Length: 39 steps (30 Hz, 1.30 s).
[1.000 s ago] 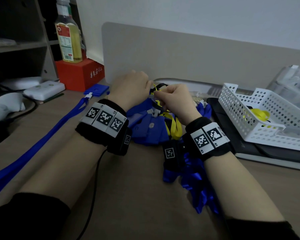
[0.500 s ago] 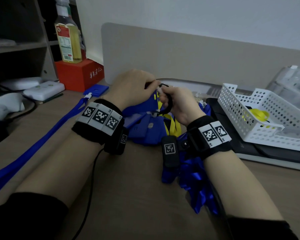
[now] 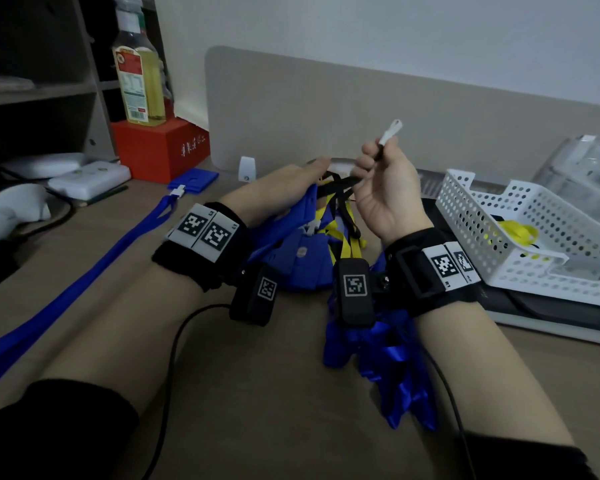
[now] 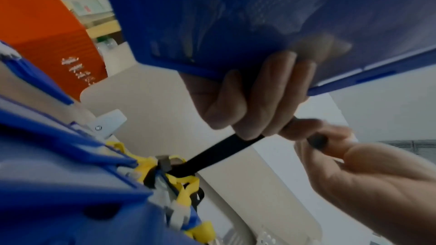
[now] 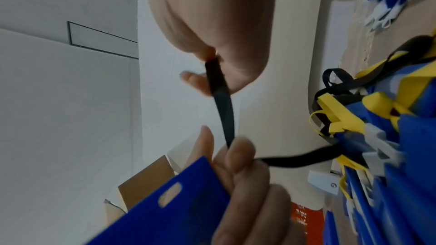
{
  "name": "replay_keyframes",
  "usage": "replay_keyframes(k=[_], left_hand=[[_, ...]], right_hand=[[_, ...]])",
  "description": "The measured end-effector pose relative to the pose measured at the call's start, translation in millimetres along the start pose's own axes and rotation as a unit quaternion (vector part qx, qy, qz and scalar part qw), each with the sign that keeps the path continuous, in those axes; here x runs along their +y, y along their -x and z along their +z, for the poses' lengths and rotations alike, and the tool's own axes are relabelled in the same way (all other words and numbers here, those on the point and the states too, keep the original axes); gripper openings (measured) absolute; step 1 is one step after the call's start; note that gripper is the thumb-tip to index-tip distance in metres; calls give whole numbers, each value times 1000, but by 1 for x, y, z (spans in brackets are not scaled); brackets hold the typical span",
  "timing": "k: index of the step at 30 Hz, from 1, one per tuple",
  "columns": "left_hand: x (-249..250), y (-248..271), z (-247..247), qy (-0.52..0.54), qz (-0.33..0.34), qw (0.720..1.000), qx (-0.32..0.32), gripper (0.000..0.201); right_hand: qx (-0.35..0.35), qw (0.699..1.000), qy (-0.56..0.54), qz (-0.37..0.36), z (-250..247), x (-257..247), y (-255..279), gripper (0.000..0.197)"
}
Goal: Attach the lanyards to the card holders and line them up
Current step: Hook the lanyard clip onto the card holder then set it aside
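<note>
Left hand (image 3: 291, 192): grips rigid, light blue card holder (image 4: 259, 25) at its edge, fingers also pinching the strap.
Right hand (image 3: 385, 188): closed on limp black lanyard (image 5: 224, 111) near its white clip (image 3: 390, 131); best hold is at the clip.

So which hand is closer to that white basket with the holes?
The right hand. It is raised, pinching a black lanyard by its white clip, next to the white basket. The left hand grips a blue card holder farther away.

Dim room; pale wall (image 3: 395, 29), beige divider (image 3: 361, 116), brown desk (image 3: 257, 393).
</note>
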<state>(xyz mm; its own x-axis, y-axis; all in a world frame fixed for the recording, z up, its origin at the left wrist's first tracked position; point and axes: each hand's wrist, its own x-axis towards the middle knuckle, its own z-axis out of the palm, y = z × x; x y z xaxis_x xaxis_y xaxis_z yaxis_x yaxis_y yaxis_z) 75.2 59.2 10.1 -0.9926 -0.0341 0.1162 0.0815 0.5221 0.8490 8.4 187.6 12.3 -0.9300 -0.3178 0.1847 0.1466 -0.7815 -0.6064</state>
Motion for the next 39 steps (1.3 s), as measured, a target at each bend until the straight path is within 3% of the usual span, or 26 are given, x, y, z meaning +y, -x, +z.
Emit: replay_keyframes(k=[4,7,11,13,17,23,26,28,34,39], left_hand=[[2,2,-14,73,-17,996,46,49],[6,6,-24,153,-10,988,21,48],[7,7,-31,255,16,967,-21,44],[7,6,-31,284,28,958,-36,42],[5,3,-26,322,31,944,-66,37],[2,-1,-26,392,30,914,-98,35],[3,-1,-29,415,34,901,-120,32],[5,0,-28,409,27,904,-118,30],[7,2,-30,372,0,928,-26,35],[-1,-1,-27,371,-49,927,40,34]], right_hand=[[91,988,111,-59,-17,-11,-8,25],[130,970,184,-90,-24,-15,-9,25],[152,908,362,-148,-36,-5,-10,22],[120,899,408,-108,-35,0,-7,14],[0,910,415,6,-20,5,4,35],[-188,825,531,39,-12,16,19,48],[-270,814,512,48,-13,14,25,29],[-287,801,523,52,-10,14,27,14],[-230,811,536,40,-26,14,9,18],[-179,898,401,36,-31,3,8,19]])
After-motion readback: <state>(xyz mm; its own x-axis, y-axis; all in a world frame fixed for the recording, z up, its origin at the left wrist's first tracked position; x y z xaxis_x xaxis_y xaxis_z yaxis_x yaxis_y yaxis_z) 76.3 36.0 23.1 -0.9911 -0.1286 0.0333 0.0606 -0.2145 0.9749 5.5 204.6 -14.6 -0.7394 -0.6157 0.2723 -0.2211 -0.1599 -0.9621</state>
